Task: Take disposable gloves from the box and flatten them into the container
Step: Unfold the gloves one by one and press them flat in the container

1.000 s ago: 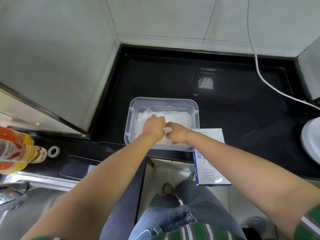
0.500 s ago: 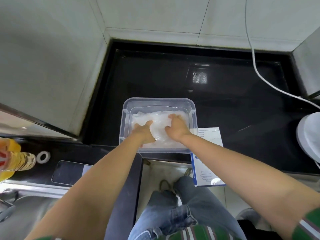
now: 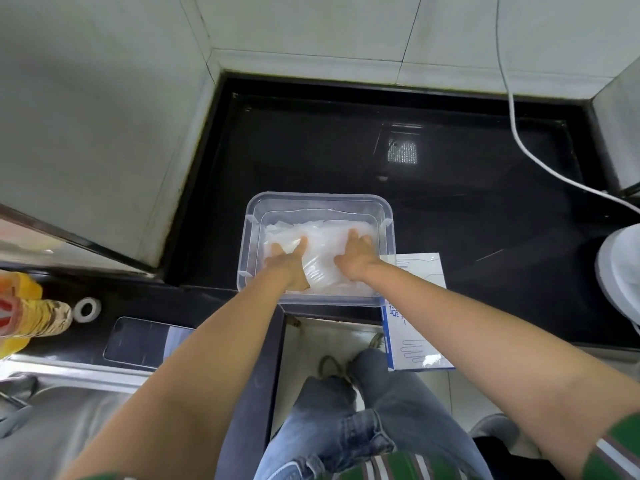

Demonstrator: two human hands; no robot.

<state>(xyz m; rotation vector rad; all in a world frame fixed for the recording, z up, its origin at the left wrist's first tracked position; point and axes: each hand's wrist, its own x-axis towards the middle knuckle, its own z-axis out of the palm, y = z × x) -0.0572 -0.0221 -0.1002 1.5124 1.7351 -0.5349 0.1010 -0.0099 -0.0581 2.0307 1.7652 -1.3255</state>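
A clear plastic container (image 3: 318,200) sits at the front edge of the black counter. Inside lies a layer of thin translucent disposable gloves (image 3: 323,261). My left hand (image 3: 289,263) presses flat on the gloves at the container's left side, fingers spread. My right hand (image 3: 355,256) presses flat on them at the right side. A white and blue glove box (image 3: 420,344) lies right of the container, overhanging the counter edge under my right forearm.
A phone (image 3: 145,341) and a small tape roll (image 3: 87,309) lie on the counter at left, beside an oil bottle (image 3: 31,317). A steel sink (image 3: 52,420) is at lower left. A white cable (image 3: 519,140) runs toward a white appliance (image 3: 620,271) at right.
Both hands went from bunched together over the gloves to spread apart, palms flat, left hand sliding left and right hand sliding right across the glove layer.
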